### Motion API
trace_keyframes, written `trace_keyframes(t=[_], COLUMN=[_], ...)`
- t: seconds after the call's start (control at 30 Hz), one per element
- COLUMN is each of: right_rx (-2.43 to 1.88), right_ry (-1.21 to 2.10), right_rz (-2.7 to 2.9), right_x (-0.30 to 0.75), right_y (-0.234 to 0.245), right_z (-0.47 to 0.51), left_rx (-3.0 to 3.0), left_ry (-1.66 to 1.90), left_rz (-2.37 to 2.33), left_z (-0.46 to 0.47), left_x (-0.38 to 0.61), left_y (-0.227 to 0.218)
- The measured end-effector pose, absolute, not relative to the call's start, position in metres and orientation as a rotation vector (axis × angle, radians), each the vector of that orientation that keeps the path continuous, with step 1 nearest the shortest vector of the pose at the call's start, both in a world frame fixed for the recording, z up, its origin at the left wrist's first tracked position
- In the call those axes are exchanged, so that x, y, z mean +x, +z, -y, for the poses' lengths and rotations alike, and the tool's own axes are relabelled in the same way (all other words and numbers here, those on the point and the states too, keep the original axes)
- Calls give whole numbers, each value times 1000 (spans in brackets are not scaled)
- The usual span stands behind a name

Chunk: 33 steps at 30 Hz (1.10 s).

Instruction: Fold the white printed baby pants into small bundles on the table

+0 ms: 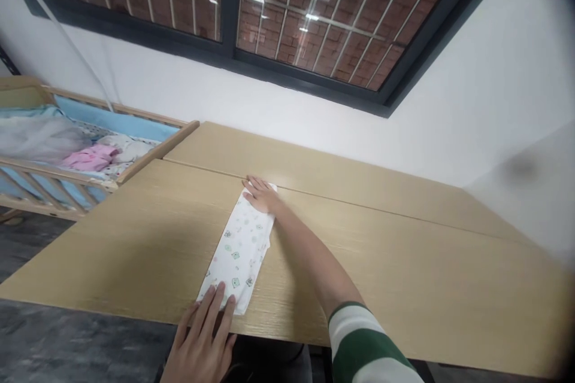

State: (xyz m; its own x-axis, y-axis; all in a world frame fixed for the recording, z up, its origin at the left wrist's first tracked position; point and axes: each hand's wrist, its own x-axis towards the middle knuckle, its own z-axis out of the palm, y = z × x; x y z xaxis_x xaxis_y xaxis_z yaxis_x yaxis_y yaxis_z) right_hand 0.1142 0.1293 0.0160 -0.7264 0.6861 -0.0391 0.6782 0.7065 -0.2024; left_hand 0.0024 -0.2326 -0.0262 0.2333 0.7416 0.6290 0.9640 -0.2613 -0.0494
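Note:
A white cloth (242,245) with small green and dark printed figures lies folded into a long strip on the wooden table. My right hand (262,195) rests flat on its far end, fingers stretched toward the left. At the near end, by the table's front edge, my left hand (204,332) touches the cloth with its fingertips, the fingers spread apart. Along the cloth's right side a small corner of fabric sticks out. Neither hand grips the cloth; both press on it from above.
The pale wooden table (404,275) has a seam running along its length. To the left stands a wooden crib (58,182) with blue lining, holding a pink garment (92,157) and white netting (40,137). Behind the table, a barred window (229,6) is set in a white wall.

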Motion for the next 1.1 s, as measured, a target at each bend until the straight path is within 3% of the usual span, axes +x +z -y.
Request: trace_keyframes(t=[1.1], right_rx=[-1069], right_ry=[284], right_rz=[2733], right_x=[160], right_y=[18], right_z=[-100], left_rx=[-2425], left_ry=[-822], left_rz=[1230], left_z=[227], left_x=[7], left_y=[-30])
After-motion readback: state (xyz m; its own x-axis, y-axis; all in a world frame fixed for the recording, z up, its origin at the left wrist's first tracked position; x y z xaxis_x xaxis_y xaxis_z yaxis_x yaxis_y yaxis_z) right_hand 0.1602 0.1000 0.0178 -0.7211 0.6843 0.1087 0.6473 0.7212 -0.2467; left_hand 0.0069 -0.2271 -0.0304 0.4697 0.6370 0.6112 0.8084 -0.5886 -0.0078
